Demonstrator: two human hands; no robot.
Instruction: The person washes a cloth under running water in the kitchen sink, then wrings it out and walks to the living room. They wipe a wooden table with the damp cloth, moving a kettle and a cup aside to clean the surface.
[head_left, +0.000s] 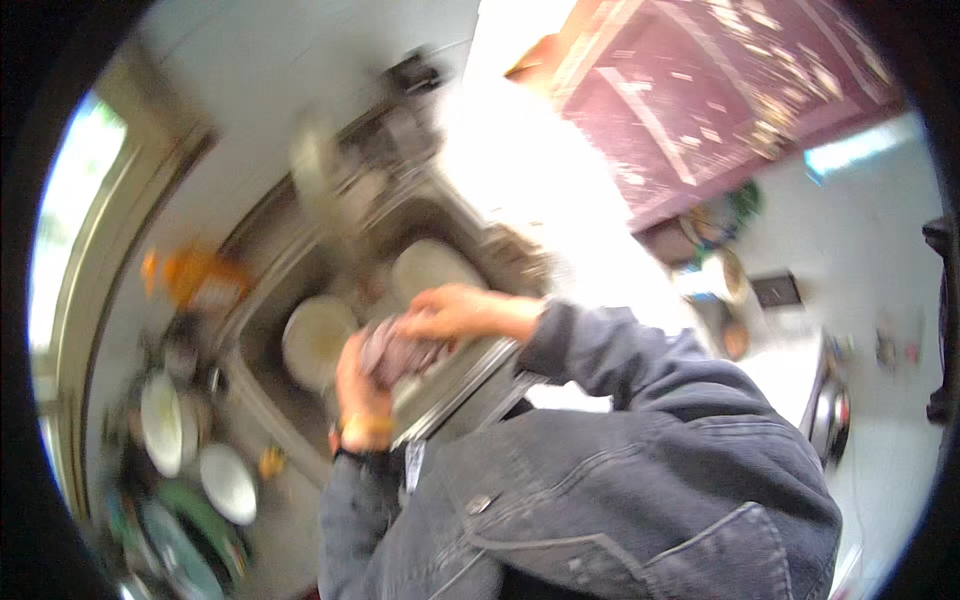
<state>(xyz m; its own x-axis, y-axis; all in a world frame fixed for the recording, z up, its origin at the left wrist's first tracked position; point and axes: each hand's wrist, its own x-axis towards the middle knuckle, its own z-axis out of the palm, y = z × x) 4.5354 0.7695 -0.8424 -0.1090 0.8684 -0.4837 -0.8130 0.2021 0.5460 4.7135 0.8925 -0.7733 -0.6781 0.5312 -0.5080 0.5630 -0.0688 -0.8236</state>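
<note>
A crumpled greyish-purple cloth (397, 352) is held between my hands over the front edge of a steel sink (289, 247). My left hand (358, 386) grips its near left side, with a yellowish band around the wrist. From the right, my right hand (465, 311) presses on the top of it. Blur hides the finer detail of the fingers. Just beyond the cloth, a round white dish (321, 339) lies in the sink's left part. Another pale dish (433, 266) is partly covered by my right hand.
A blurred pale faucet (319, 169) rises behind the sink. An orange bottle (202, 277) stands at its left rim. White dishes (229, 484) and a green one (199, 517) stand at lower left. To the right are a glaring white counter (555, 187) and a maroon panelled surface (637, 105).
</note>
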